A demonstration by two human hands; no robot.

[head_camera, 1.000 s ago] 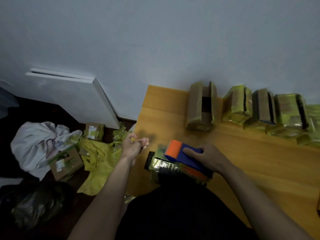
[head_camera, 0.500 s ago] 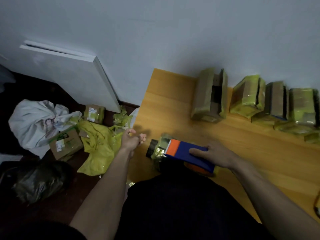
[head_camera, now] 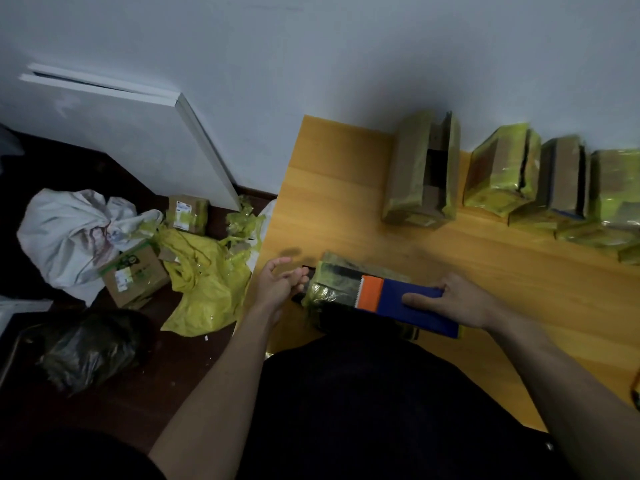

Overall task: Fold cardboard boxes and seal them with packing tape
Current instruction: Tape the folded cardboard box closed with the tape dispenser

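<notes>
At the surface's [head_camera: 346, 188] near left corner, I'm gripping the tape dispenser [head_camera: 405, 303] in my right hand [head_camera: 460, 299] atop the taped box [head_camera: 332, 282], its long axis running left-right, left hand [head_camera: 277, 285] loosely spread, empty, beside its left end.

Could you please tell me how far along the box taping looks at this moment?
Done, apparently: several boxes wrapped in yellow tape stand along the wall on the wooden table. In hand: the right hand grips the blue and orange tape dispenser over a partly wrapped box, with the left hand open at its end. Left: finishing this box; the leftmost box still shows an open gap.
</notes>
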